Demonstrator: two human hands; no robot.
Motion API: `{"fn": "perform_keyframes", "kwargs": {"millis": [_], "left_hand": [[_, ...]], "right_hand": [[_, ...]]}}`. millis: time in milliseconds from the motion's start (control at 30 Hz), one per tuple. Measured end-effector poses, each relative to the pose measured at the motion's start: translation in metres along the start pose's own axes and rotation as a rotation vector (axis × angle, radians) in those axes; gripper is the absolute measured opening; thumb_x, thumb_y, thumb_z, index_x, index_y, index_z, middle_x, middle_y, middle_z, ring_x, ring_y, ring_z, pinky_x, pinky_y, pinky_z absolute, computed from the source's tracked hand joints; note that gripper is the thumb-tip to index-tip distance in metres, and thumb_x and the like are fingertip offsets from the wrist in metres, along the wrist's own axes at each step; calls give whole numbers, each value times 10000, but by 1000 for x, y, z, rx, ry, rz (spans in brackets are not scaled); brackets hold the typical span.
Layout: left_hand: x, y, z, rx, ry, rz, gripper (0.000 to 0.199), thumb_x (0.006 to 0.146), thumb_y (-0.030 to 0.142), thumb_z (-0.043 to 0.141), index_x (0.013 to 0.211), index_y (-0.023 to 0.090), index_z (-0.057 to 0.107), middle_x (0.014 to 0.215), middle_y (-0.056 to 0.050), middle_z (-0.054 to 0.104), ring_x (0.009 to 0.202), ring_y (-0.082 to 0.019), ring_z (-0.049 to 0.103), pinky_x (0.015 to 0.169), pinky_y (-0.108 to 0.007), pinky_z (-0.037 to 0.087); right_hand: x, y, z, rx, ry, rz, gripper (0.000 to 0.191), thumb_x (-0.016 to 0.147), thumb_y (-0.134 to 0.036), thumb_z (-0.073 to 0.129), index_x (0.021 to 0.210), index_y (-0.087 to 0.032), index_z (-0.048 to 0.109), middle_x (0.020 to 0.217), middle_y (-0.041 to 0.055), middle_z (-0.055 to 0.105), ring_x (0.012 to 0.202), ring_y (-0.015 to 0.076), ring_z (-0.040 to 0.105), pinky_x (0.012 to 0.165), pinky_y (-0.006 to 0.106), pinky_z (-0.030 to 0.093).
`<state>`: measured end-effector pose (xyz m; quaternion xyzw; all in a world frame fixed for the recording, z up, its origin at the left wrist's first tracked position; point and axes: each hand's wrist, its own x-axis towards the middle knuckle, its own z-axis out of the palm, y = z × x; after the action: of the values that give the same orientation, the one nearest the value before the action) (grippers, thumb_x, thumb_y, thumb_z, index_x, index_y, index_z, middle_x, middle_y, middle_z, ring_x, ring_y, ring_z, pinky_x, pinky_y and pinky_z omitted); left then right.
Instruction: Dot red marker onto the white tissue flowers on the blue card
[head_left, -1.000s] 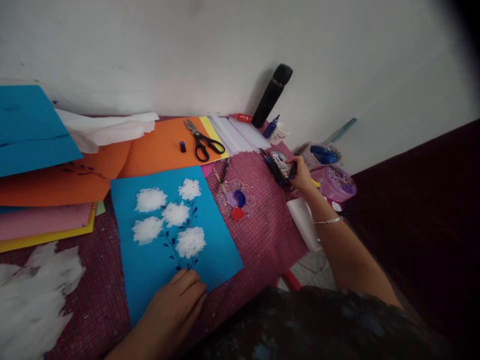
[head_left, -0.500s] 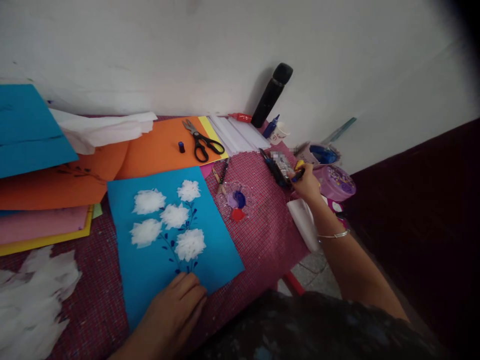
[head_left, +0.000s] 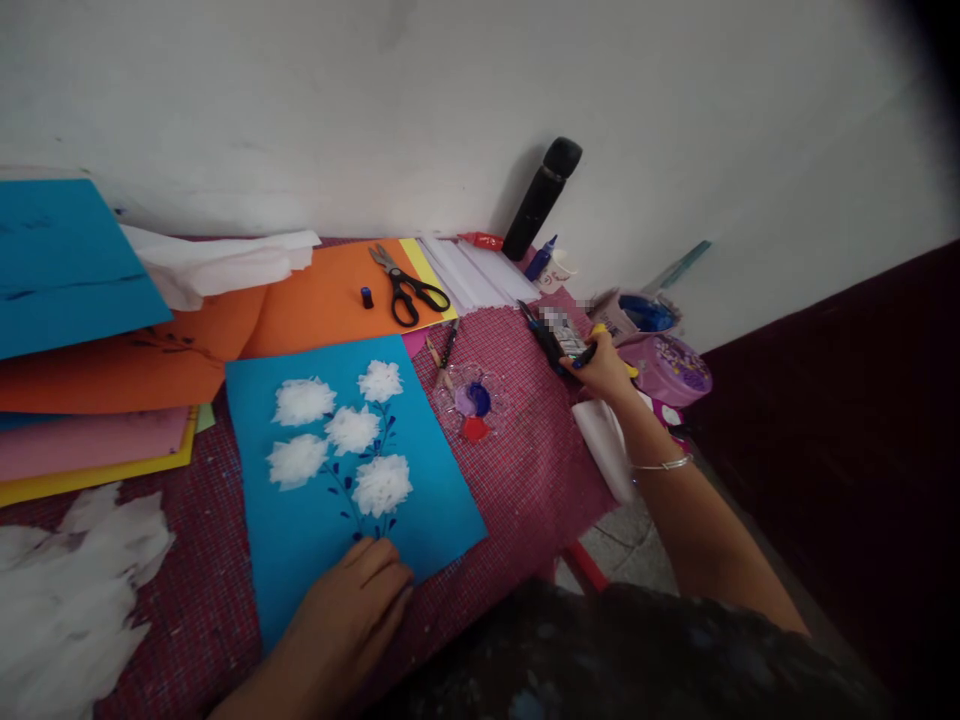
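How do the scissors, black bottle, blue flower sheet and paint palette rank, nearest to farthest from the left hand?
1. Blue flower sheet: under the left hand.
2. Paint palette: right of the sheet.
3. Scissors: past the sheet's top edge.
4. Black bottle: back right.

The wearer's body, seen from above. Upper garment: soft, near-black cloth, matt, scattered with blurred blue-grey patches that suggest a printed pattern, though the motif is too indistinct to identify; its upper outline is rounded and its lower part is cut by the picture edge. Right forearm: bare from the wrist to the margin of the dark cloth. Bangle, on the right wrist: a slender, silver-coloured, shiny ring, metallic in appearance, with a slight thickening along its visible arc. Right hand: bare. Left hand and left forearm: likewise bare, the latter cut by the lower edge.
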<state>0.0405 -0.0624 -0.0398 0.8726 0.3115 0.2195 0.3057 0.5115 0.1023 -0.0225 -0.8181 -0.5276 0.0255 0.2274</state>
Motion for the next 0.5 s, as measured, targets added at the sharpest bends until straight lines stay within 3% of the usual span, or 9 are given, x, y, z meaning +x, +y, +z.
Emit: {"fn": "perform_keyframes", "kwargs": {"millis": [133,200,267,367,500], "left_hand": [[24,26,-30,90,42,143,258,1004,150,375,1068,196,621,928,-46,673,794,-169,612,682,-282,521],[59,38,-43,218,38,242,276,1013,171,359,1031,197,633,903,-45,675,776,-186,603,704,-320,512],[109,44,-46,312,-88,265,217,996,181,425,1013,192,641,938,-50,671,857,-212,609,773,-356,504],[199,34,-27,409,-136,278,154,980,265,531,1034,160,630,1053,-81,653,1007,-254,592,888,-409,487],[295,6,17,471,-141,226,366,968,320,573,1269,113,584,1292,-158,599,1206,-308,527,1021,-485,429]], "right_hand": [[6,7,2,79,9,26,604,559,-498,776,1013,-230,482,872,36,601,797,242,577,773,405,486],[9,10,0,129,12,47,571,582,-508,754,997,-239,469,828,6,586,746,213,568,732,374,480],[12,13,-2,177,21,72,535,616,-528,718,986,-245,456,799,-12,574,714,195,563,706,354,475],[15,15,-5,231,36,99,507,634,-550,686,962,-247,444,759,-25,560,689,190,558,689,350,475],[12,14,-8,280,31,76,498,632,-554,687,938,-249,441,732,-34,555,658,183,554,677,343,473]]}}
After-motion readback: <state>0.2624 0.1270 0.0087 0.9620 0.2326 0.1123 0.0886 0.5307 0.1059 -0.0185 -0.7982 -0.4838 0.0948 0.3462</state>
